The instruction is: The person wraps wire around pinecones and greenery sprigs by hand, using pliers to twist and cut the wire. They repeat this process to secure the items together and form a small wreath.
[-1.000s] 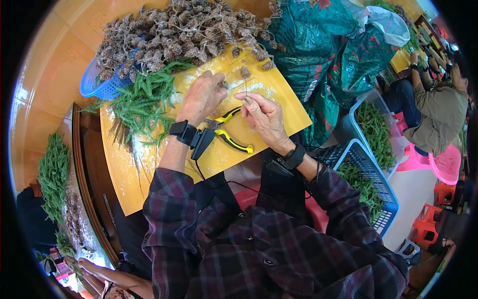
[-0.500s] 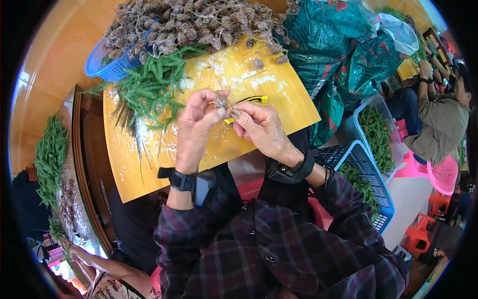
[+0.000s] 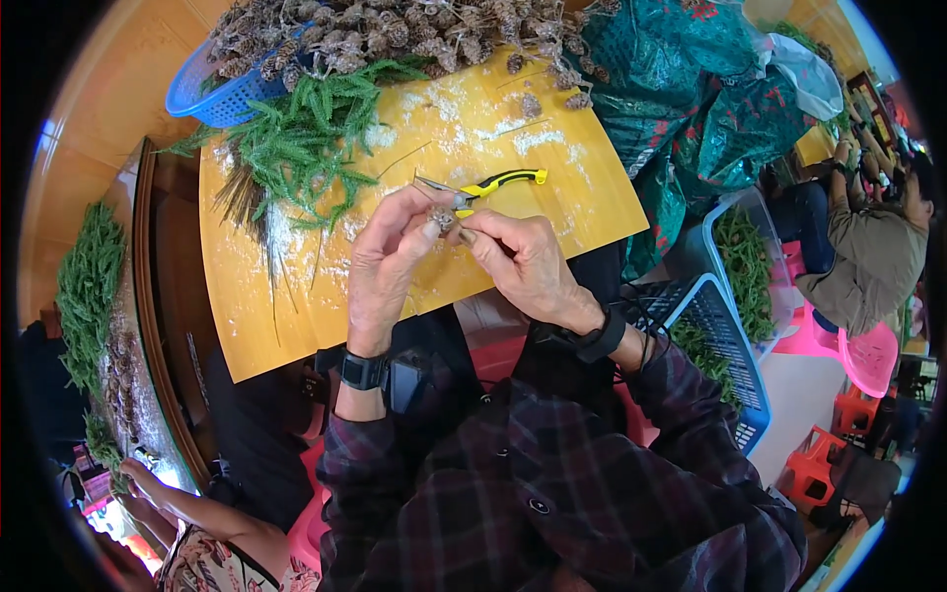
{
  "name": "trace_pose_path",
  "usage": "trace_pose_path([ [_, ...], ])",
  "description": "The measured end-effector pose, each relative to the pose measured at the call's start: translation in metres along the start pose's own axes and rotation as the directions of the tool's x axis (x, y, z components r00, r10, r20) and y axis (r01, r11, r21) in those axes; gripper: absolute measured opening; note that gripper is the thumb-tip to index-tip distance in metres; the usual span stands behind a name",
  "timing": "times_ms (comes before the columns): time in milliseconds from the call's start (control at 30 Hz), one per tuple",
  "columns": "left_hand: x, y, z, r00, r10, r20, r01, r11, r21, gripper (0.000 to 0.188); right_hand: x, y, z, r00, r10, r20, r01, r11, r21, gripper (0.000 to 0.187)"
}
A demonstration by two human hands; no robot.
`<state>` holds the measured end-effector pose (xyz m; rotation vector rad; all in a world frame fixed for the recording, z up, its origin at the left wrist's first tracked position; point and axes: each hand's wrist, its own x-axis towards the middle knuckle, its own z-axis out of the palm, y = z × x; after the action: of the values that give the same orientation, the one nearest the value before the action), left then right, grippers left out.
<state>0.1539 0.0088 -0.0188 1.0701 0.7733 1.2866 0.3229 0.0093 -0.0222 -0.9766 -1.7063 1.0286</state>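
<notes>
Over the front part of the yellow board (image 3: 326, 326), my left hand (image 3: 385, 252) pinches a small brown pine cone (image 3: 441, 219) between thumb and fingers. My right hand (image 3: 528, 261) meets it from the right, its thumb and forefinger closed at the cone's base on what looks like a thin stem or wire, mostly hidden by the fingers. Just beyond my fingertips, yellow-and-black pliers (image 3: 505, 181) rest on the board, jaws toward the left. Green artificial pine sprigs (image 3: 311, 138) are piled on the board's left side.
Many pine cones (image 3: 395, 35) heap along the far edge, beside a blue basket (image 3: 222, 102). A green plastic bag (image 3: 681, 89) stands far right. Crates with greenery, one a blue basket (image 3: 755, 395), sit at right. Co-workers (image 3: 858, 237) are at the right and lower left.
My hands have come nearer the board's front edge, and the right fingertips have closed in on the pine cone. More of the pliers shows now. The whole view has shifted slightly.
</notes>
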Motion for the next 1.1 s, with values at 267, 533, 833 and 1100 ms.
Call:
trace_pose_path([
  [267, -0.004, -0.009, -0.002, 0.998, -0.041, -0.044, 0.042, 0.999, 0.014, 0.022, -0.001, 0.005, 0.002, 0.998, -0.058, -0.013, 0.058, 0.998, -0.019, 0.011],
  [533, -0.004, -0.003, -0.004, 1.000, -0.021, -0.008, 0.022, 0.992, 0.125, 0.020, 0.000, 0.004, -0.003, 0.996, -0.080, 0.031, 0.082, 0.995, -0.057, 0.011],
  [833, -0.007, -0.011, 0.005, 0.997, -0.074, -0.015, 0.072, 0.993, -0.095, 0.015, -0.001, -0.001, -0.006, 0.995, 0.049, 0.082, -0.056, 0.994, 0.091, 0.014],
  [1100, -0.008, -0.021, 0.024, 0.981, -0.016, -0.194, -0.010, 0.991, -0.131, 0.018, -0.005, -0.009, -0.003, 0.952, 0.199, 0.234, -0.258, 0.931, 0.258, 0.024],
])
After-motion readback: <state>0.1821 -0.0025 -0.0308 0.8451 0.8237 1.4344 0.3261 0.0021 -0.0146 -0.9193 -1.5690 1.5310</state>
